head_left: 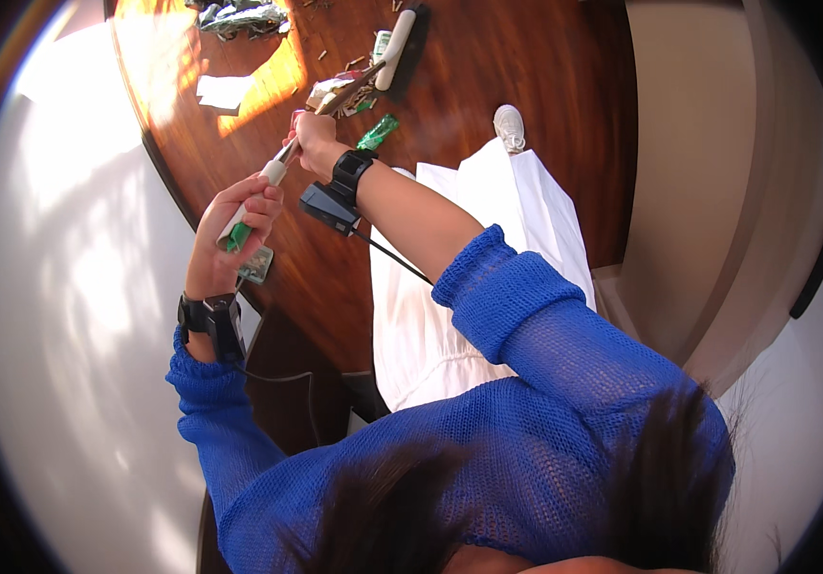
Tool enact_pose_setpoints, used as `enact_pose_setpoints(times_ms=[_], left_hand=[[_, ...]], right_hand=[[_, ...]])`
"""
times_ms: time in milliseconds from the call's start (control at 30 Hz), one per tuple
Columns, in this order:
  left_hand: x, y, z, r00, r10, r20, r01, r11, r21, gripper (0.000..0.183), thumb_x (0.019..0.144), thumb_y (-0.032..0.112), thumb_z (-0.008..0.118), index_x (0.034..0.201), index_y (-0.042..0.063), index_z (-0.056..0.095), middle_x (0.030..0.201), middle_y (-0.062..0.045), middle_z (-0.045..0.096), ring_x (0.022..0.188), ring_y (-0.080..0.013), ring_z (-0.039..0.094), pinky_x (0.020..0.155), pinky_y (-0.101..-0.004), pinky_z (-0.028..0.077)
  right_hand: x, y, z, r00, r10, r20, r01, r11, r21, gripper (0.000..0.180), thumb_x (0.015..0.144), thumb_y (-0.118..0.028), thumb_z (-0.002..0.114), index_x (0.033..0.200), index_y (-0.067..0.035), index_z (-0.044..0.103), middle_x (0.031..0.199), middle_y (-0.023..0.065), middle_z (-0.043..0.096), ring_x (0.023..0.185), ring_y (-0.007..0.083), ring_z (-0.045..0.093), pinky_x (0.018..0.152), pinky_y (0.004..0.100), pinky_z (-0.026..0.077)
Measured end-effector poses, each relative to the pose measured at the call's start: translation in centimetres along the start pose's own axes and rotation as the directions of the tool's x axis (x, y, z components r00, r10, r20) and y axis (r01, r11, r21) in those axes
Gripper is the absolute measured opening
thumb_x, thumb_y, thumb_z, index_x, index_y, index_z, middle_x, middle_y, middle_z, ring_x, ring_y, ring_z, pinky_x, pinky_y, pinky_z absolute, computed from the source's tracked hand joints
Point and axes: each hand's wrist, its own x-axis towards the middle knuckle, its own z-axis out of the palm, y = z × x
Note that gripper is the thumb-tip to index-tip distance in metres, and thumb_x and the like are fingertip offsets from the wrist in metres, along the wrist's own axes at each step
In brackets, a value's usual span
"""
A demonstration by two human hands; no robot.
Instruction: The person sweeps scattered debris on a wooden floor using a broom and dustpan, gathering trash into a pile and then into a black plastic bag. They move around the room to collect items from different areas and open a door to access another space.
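My left hand (246, 204) is closed around the white handle of a long metal tool (350, 92); a green piece (239, 235) shows at the palm end. My right hand (316, 140) is closed around the metal part farther along, with something red (298, 118) at its fingers. Beyond it, the dark, tapering metal end reaches over the littered wooden floor (497, 57). In the picture, its tip overlaps a white rod-like handle (395, 50); whether they touch I cannot tell. What kind of tool it is stays unclear.
Several cigarette butts (361, 97), crumpled wrappers (325, 92) and a crushed green plastic bottle (378, 132) lie near the tool. White paper (225, 91) and a dark crumpled bag (243, 18) lie farther left. A clear case (257, 265) sits below my left hand. My white shoe (509, 129) is at right.
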Motion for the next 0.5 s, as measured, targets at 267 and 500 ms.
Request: enact_pose_setpoints(times_ms=[267, 500], left_hand=[[-0.8, -7.6, 11.4, 0.971, 0.233, -0.049, -0.234, 0.972, -0.02, 0.023, 0.091, 0.007, 0.045, 0.113, 0.007, 0.04, 0.082, -0.006, 0.046, 0.058, -0.0049, 0.043, 0.042, -0.0148, 0.038], [-2.9, -22.2, 13.5, 0.945, 0.313, -0.098, -0.312, 0.95, 0.03, 0.047, 0.089, 0.005, 0.046, 0.133, 0.012, 0.032, 0.081, -0.006, 0.042, 0.055, -0.0037, 0.037, 0.04, -0.0131, 0.033]], right_hand=[[-6.5, -10.2, -0.8, 0.985, 0.113, 0.129, -0.076, 0.962, -0.261, 0.012, 0.079, -0.006, 0.045, 0.068, -0.002, 0.044, 0.052, 0.0075, 0.042, 0.042, 0.0173, 0.043, 0.041, 0.0313, 0.04], [-16.2, -12.1, -12.3, 0.987, 0.077, 0.144, -0.019, 0.929, -0.37, 0.01, 0.077, -0.005, 0.044, 0.068, -0.004, 0.039, 0.056, 0.0049, 0.042, 0.041, 0.0133, 0.042, 0.037, 0.0285, 0.04]])
